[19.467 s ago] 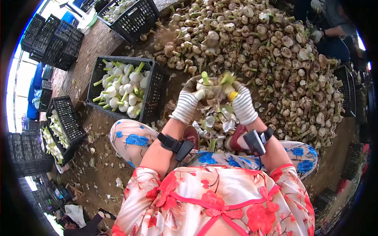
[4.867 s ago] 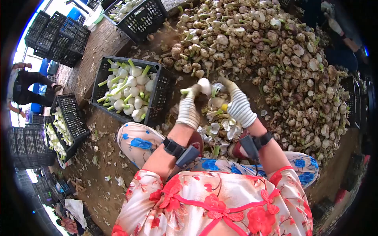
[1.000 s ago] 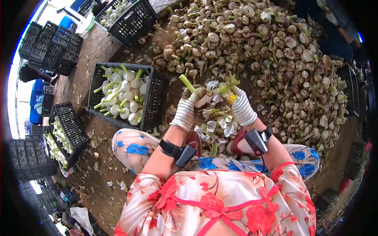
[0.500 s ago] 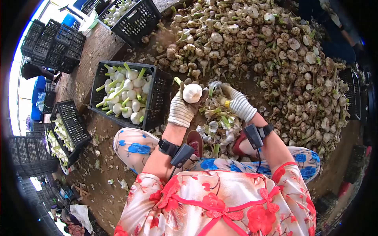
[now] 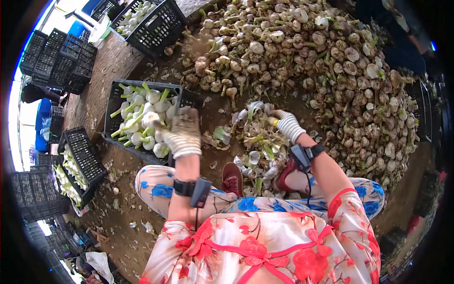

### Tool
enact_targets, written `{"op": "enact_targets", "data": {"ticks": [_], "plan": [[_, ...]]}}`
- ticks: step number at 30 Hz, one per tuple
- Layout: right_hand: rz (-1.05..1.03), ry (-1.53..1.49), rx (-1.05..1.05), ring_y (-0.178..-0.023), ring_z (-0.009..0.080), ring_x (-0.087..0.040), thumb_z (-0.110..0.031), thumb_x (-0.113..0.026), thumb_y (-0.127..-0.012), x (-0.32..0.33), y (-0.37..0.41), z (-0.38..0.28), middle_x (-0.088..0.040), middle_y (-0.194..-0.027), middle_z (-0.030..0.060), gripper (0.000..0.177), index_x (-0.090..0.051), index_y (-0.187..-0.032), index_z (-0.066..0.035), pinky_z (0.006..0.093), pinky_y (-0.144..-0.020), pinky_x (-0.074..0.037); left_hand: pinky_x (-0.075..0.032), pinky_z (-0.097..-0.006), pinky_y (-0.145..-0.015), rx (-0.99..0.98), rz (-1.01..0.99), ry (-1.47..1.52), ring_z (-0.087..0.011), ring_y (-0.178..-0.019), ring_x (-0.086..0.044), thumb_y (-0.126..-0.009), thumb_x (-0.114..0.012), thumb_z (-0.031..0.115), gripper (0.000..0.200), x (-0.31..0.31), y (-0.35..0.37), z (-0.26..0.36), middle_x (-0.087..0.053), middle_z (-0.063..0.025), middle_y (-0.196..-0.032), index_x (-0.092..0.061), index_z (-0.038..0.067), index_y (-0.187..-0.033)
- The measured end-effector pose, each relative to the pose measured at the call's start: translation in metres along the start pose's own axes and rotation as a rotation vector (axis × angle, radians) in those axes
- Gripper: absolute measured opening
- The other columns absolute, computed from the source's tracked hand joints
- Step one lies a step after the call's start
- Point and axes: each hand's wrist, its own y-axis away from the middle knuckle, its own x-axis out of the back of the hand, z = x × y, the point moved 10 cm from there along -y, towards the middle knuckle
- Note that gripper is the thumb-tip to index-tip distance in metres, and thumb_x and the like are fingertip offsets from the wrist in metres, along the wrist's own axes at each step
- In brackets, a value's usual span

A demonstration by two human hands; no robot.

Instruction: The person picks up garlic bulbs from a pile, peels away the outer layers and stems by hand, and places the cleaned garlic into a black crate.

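My left hand [image 5: 182,132], in a striped glove with a dirty palm, is over the right side of a black crate [image 5: 109,113] of white garlic bulbs with green stems. Motion blurs its fingers; a white bulb [image 5: 150,118] lies just left of them, and whether they touch it is unclear. My right hand [image 5: 286,124], gloved too, is closed beside a heap of peeled skins [image 5: 255,137] between my shoes. Something small and yellow [image 5: 273,121] shows at its fingers, mostly hidden.
A large pile of unpeeled garlic [image 5: 302,57] spreads ahead and to the right. More crates of garlic [image 5: 156,31] [image 5: 87,161] stand at the left, with stacked black crates [image 5: 59,57] behind. Another person's gloved hand [image 5: 401,21] shows at the upper right.
My left hand has moved left from the skins to the crate; the white bulb it held is no longer in that spot. My right hand has stayed almost in place.
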Motion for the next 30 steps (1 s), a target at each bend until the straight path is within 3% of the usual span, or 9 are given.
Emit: {"op": "enact_targets", "data": {"ticks": [2,6,11,13,20,24,26,28,30], "plan": [[-0.004,0.165,-0.294,-0.091,0.028,-0.059,-0.025,-0.059,-0.079,0.02,-0.013,0.019,-0.06,-0.102,0.0186,0.043,-0.054,-0.11,0.003,0.0331,-0.079,-0.046,-0.051,-0.0395,-0.067,0.025,0.148,-0.182,-0.0225,-0.063,-0.056,-0.076,-0.06,0.048,0.046,0.004,0.016,-0.03,-0.059,-0.0075,-0.076,-0.052,0.008,-0.096],[0.11,0.199,-0.265,-0.095,0.0301,-0.057,-0.025,-0.06,-0.077,0.029,-0.062,0.051,-0.058,-0.103,0.021,0.042,-0.054,-0.109,0.002,0.0349,-0.08,-0.045,-0.049,-0.0308,-0.052,0.172,-0.075,-0.345,-0.0119,-0.047,-0.046,-0.085,-0.056,0.013,0.017,0.01,0.004,-0.068,-0.055,-0.0024,-0.066,-0.053,0.011,-0.101],[0.199,0.5,-0.228,-0.115,0.0331,-0.042,-0.028,-0.057,-0.078,0.037,-0.134,0.025,-0.04,-0.129,0.0177,0.052,-0.044,-0.123,-0.006,0.0366,-0.094,-0.037,-0.054,-0.035,-0.069,0.157,-0.137,-0.517,-0.0231,-0.079,-0.061,-0.075,-0.043,-0.011,0.043,0.015,-0.004,-0.087,-0.058,-0.0136,-0.098,-0.05,0.006,-0.114],[0.221,0.578,-0.245,-0.121,0.0313,-0.036,-0.031,-0.055,-0.08,0.034,-0.169,0.036,-0.033,-0.135,0.0161,0.056,-0.039,-0.127,-0.005,0.0353,-0.098,-0.034,-0.054,-0.0353,-0.071,0.146,-0.083,-0.523,-0.0228,-0.082,-0.06,-0.071,-0.046,-0.011,0.045,0.017,-0.009,-0.088,-0.057,-0.0137,-0.099,-0.051,0.003,-0.113],[0.045,0.668,-0.443,-0.119,0.0312,-0.039,-0.027,-0.061,-0.076,0.017,-0.197,0.032,-0.036,-0.132,0.0182,0.058,-0.041,-0.126,-0.005,0.037,-0.097,-0.036,-0.053,-0.0354,-0.069,0.271,0.053,-0.564,-0.0213,-0.079,-0.06,-0.073,-0.055,-0.005,0.04,0.038,-0.014,-0.097,-0.06,-0.0116,-0.093,-0.05,0.002,-0.112],[0.116,0.767,-0.223,-0.114,0.0333,-0.044,-0.027,-0.062,-0.074,0.004,-0.196,0.027,-0.042,-0.127,0.0196,0.058,-0.043,-0.124,-0.004,0.0387,-0.093,-0.04,-0.052,-0.0323,-0.067,0.301,0.03,-0.615,-0.0196,-0.076,-0.06,-0.074,-0.057,-0.001,0.038,0.037,-0.011,-0.104,-0.06,-0.0097,-0.09,-0.051,0.003,-0.111],[0.182,0.61,-0.246,-0.104,0.0308,-0.053,-0.022,-0.063,-0.075,0.01,-0.181,0.032,-0.052,-0.116,0.0188,0.052,-0.046,-0.12,-0.003,0.0381,-0.086,-0.046,-0.051,-0.0295,-0.066,0.286,-0.014,-0.655,-0.0189,-0.078,-0.059,-0.075,-0.059,0.002,0.039,0.037,-0.014,-0.106,-0.06,-0.0087,-0.092,-0.05,0.003,-0.114],[0.185,-0.541,-0.255,-0.091,0.0254,-0.058,-0.015,-0.063,-0.076,-0.007,-0.153,0.039,-0.06,-0.103,0.0148,0.045,-0.049,-0.117,-0.003,0.0336,-0.075,-0.05,-0.05,-0.0279,-0.07,0.234,-0.012,-0.833,-0.0153,-0.076,-0.058,-0.076,-0.059,0.001,0.045,0.029,-0.011,-0.108,-0.058,-0.0094,-0.094,-0.045,0.002,-0.119],[0.05,-1.014,-0.39,-0.083,0.0176,-0.057,-0.013,-0.064,-0.077,-0.042,-0.106,0.01,-0.061,-0.095,0.0087,0.041,-0.05,-0.114,-0.002,0.0267,-0.067,-0.049,-0.044,-0.028,-0.087,0.215,-0.214,-0.836,-0.0176,-0.102,-0.051,-0.075,-0.066,0.007,0.058,0.013,-0.002,-0.128,-0.052,-0.0097,-0.113,-0.039,0.004,-0.126]]}}
